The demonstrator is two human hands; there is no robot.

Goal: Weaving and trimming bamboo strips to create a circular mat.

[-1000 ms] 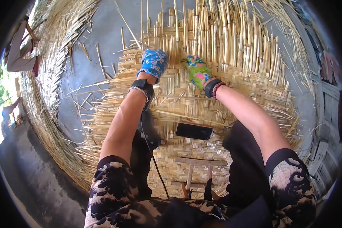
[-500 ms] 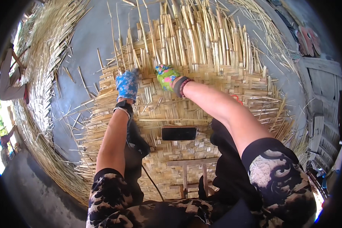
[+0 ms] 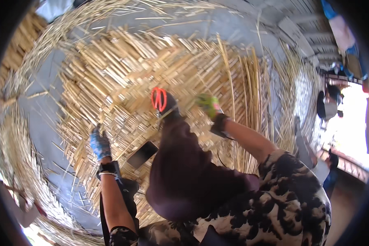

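A large woven mat of split straw-coloured reeds (image 3: 135,78) lies under me. My left hand (image 3: 99,144), in a blue flowered glove, is over the mat's left part, fingers stretched out and holding nothing I can see. My right hand (image 3: 209,106), in a green flowered glove, is over the right part near long unwoven strips (image 3: 253,106); motion smears its fingers. Between the hands, red-handled scissors (image 3: 159,99) lie by my dark shoe (image 3: 171,108); their blades are mostly hidden. A black phone (image 3: 142,155) rests on the mat, right of my left hand.
Grey floor (image 3: 39,110) borders the mat, with loose reeds scattered on it. Bundles of reeds (image 3: 18,153) lie at the left and far side. Slatted grey boards (image 3: 301,39) stand at the far right. Another person (image 3: 309,153) is at the right edge.
My view and body have turned rightward. My hands, close together at the unwoven strips before, are now wide apart. The scissors, mostly hidden before, now show near the middle.
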